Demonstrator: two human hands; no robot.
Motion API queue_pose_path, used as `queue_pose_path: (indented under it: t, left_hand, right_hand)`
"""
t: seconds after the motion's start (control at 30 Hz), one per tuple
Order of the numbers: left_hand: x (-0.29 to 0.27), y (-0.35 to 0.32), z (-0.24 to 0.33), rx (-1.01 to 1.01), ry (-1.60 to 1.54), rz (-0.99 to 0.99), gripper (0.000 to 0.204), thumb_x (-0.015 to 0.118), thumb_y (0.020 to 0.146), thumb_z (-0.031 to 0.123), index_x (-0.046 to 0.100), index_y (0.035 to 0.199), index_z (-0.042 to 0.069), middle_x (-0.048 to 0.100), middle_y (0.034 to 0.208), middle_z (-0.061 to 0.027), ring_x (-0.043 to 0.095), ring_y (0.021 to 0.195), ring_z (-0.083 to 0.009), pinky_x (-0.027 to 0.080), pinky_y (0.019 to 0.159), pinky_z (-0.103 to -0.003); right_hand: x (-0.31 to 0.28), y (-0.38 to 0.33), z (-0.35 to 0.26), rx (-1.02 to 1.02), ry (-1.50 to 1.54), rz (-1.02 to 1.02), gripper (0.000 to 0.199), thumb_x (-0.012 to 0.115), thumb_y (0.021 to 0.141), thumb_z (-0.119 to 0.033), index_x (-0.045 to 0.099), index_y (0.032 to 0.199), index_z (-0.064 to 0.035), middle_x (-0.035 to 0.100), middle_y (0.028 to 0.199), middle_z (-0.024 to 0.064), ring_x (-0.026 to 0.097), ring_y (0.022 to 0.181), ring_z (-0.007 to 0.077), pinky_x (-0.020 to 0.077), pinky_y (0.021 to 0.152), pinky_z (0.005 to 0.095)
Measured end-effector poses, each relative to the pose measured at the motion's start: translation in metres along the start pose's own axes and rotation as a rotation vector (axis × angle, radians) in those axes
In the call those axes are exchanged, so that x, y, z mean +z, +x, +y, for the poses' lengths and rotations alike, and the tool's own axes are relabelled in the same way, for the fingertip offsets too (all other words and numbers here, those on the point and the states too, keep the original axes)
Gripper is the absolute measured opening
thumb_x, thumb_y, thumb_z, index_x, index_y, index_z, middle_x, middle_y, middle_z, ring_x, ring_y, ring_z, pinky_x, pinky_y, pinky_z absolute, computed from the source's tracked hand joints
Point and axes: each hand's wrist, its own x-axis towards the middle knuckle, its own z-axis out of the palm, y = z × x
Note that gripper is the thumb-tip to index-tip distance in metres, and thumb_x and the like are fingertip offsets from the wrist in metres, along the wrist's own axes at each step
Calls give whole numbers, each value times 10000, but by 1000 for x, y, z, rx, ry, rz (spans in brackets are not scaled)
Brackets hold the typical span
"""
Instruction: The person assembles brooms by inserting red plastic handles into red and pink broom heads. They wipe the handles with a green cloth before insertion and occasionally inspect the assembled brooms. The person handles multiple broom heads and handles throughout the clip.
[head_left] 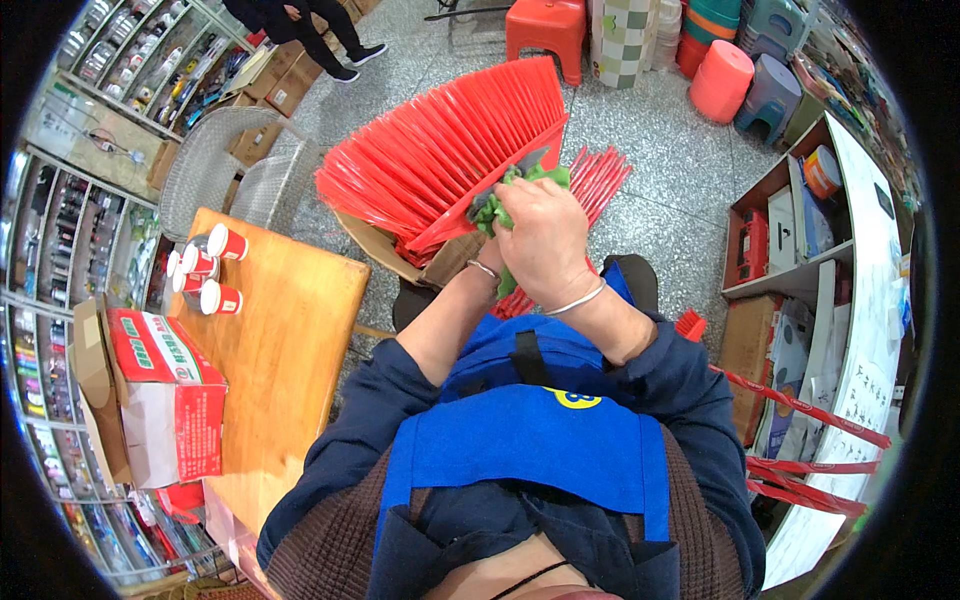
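A large red broom head (pixel 450 135) spreads its plastic bristles in a fan up and to the left in front of me. My right hand (pixel 545 225), a bangle at its wrist, is closed around a crumpled green and grey cloth (pixel 488 210) at the broom head's red base. My left hand (pixel 490 256) sits just behind and below the right one. Its fingers are hidden by the right hand and the cloth. Under the bristles stands an open cardboard box (pixel 375 243). Beside the hands lies a bundle of thin red sticks (pixel 607 180).
A wooden table (pixel 300 300) at left carries red-and-white paper cups (pixel 222 297) and an open carton (pixel 175 400). A woven chair (pixel 225 150) stands beyond it. Plastic stools (pixel 547 30) are at the back. At right are shelves (pixel 790 250) and red wrapped poles (pixel 810 400). Another person (pixel 310 30) stands far left.
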Motion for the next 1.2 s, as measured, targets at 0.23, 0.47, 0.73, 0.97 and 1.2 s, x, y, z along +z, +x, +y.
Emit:
queue_pose_path:
  t: [0.23,0.47,0.73,0.97,1.2]
  left_hand:
    - [0,7,-6,-35,208,52,191,603,881,57,612,1061,-5,662,982,-111,635,923,-201,514,856,-346]
    - [-1,-1,30,-267,-70,132,310,579,896,279,600,1105,50,643,1018,-60,596,968,-194,466,885,-339]
    - [-38,15,45,32,-999,-506,626,627,877,411,454,1236,-72,546,815,-43,510,681,-113,417,573,-237]
    - [-35,3,51,-70,-810,-163,423,496,951,318,526,1187,-32,600,879,-117,582,718,-164,488,605,-256]
    - [-16,-32,49,366,-173,153,401,525,899,206,504,1222,-31,598,1136,-140,584,1033,-248,492,914,-411]
  right_hand:
    - [4,-20,-58,-130,400,-133,333,679,651,-96,657,981,-64,660,939,126,634,830,282,511,761,387]
    - [-43,-10,4,326,1177,-355,231,627,847,-71,661,1073,-35,689,1004,81,650,856,146,520,772,282]
    - [-68,-52,97,886,850,-440,288,626,875,-186,629,1098,-5,667,885,70,637,783,136,517,699,263]
    - [-20,-81,76,564,663,-771,291,720,772,-278,671,938,-45,681,799,76,659,699,221,501,640,347]
    - [-11,-86,59,403,227,-508,301,736,699,-314,671,900,-100,629,718,129,634,717,311,482,632,405]
